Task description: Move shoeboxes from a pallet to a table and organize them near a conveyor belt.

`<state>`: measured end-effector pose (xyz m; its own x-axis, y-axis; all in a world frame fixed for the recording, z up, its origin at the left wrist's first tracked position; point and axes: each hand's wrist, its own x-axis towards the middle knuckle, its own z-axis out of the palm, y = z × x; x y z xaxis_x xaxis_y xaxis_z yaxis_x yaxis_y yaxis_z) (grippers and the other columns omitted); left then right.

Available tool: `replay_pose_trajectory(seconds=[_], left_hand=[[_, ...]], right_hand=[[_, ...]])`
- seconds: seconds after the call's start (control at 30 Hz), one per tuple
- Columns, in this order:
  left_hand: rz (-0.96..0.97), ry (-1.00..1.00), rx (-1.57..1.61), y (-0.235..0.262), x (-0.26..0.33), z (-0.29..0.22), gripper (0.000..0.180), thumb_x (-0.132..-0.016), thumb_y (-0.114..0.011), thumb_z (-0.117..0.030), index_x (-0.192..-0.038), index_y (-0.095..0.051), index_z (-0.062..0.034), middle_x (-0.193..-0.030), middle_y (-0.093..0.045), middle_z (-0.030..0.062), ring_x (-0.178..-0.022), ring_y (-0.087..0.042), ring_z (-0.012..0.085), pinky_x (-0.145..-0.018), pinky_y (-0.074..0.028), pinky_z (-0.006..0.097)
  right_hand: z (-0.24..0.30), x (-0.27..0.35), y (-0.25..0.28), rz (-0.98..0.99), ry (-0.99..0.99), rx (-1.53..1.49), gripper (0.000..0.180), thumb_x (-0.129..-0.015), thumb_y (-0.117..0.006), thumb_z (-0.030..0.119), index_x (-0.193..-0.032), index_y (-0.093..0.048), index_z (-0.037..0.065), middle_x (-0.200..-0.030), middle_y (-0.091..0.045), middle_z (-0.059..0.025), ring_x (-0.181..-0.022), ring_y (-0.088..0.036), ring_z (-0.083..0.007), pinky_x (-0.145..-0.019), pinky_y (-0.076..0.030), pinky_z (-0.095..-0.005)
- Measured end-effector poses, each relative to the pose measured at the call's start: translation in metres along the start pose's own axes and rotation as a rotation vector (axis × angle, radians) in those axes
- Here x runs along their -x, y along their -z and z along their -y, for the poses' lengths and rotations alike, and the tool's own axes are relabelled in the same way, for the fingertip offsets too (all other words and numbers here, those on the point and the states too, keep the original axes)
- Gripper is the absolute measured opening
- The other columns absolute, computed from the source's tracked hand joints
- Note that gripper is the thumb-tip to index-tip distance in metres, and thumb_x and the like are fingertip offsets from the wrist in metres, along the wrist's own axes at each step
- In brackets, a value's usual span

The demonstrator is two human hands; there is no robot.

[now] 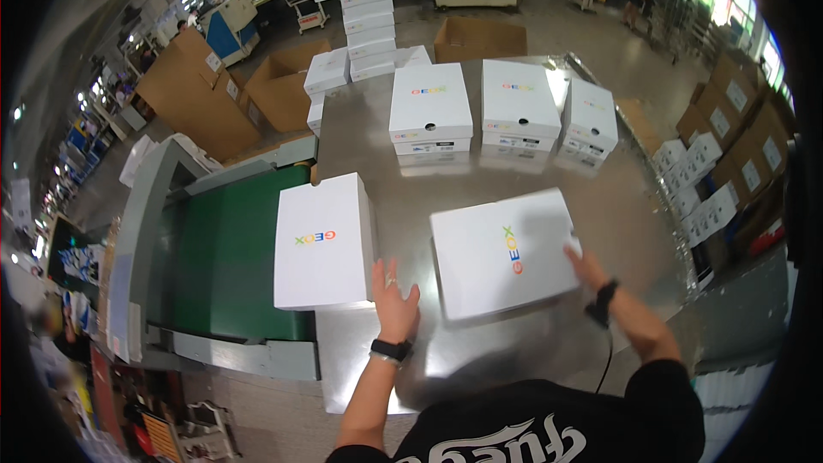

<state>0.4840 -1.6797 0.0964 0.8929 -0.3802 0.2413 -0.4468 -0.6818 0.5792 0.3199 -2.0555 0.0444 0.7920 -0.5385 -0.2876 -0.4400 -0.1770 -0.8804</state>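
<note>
Flat on the metal table (411, 231) lies a white shoe box (480, 257) with coloured lettering on its lid. At its right end, my right hand (590, 273) grips the edge; some of the fingers are hidden against the box's side. My left hand (396, 300) is empty, with its fingers spread, between this box and a second white shoe box (317, 249). That second box sits to the left, where the table meets a green conveyor belt (227, 249). My left fingertips are close to its right side; whether they touch it I cannot tell.
Three white shoe boxes stand along the far side: a left one (430, 107), a middle one (519, 103) and a smaller right one (590, 116). Beyond the table rises a box stack (369, 21) beside an open carton (287, 73). More cartons (729, 111) are piled at right.
</note>
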Motion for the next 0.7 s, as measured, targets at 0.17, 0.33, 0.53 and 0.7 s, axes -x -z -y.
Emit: replay_pose_trajectory(seconds=[0.17, 0.33, 0.53, 0.7], left_hand=[[0.393, 0.506, 0.972, -0.054, 0.123, 0.022, 0.087, -0.070, -0.069, -0.030, -0.127, -0.018, 0.0115, -0.130, -0.027, 0.0282, -0.121, -0.030, 0.0278, -0.097, -0.028, 0.035], [0.606, 0.543, 1.156, -0.051, 0.160, -0.015, 0.062, -0.078, -0.061, -0.022, -0.125, -0.030, 0.0049, -0.121, -0.041, 0.0158, -0.111, -0.040, 0.0198, -0.093, -0.032, 0.030], [0.353, 0.634, 1.354, -0.055, 0.134, 0.004, 0.038, -0.086, -0.045, -0.033, -0.110, -0.046, -0.0034, -0.102, -0.053, 0.0072, -0.096, -0.049, 0.0185, -0.083, -0.040, 0.035], [0.243, 0.562, 1.076, 0.030, 0.060, -0.047, 0.063, -0.082, -0.041, -0.054, -0.110, -0.048, 0.0026, -0.102, -0.054, 0.0104, -0.082, -0.054, 0.0160, -0.073, -0.043, 0.029]], right_hand=[[0.010, 0.165, -0.045, 0.466, -0.280, 0.081, 0.033, -0.083, -0.053, 0.028, -0.104, -0.052, 0.001, -0.085, -0.059, -0.0082, -0.077, -0.057, -0.0170, -0.066, -0.047, -0.0292], [-0.038, 0.149, 0.003, 0.138, -0.158, -0.523, 0.033, -0.084, -0.050, 0.033, -0.103, -0.053, 0.005, -0.094, -0.058, -0.0055, -0.083, -0.056, -0.0151, -0.073, -0.045, -0.0291], [0.028, 0.122, -0.062, 0.216, -0.261, -0.505, 0.044, -0.082, -0.051, 0.035, -0.114, -0.044, 0.005, -0.110, -0.049, -0.0067, -0.096, -0.046, -0.0171, -0.081, -0.038, -0.0349], [0.086, 0.112, -0.056, 0.335, -0.303, -0.704, 0.065, -0.078, -0.047, 0.051, -0.123, -0.033, 0.008, -0.120, -0.037, -0.0103, -0.104, -0.040, -0.0292, -0.079, -0.033, -0.0523]])
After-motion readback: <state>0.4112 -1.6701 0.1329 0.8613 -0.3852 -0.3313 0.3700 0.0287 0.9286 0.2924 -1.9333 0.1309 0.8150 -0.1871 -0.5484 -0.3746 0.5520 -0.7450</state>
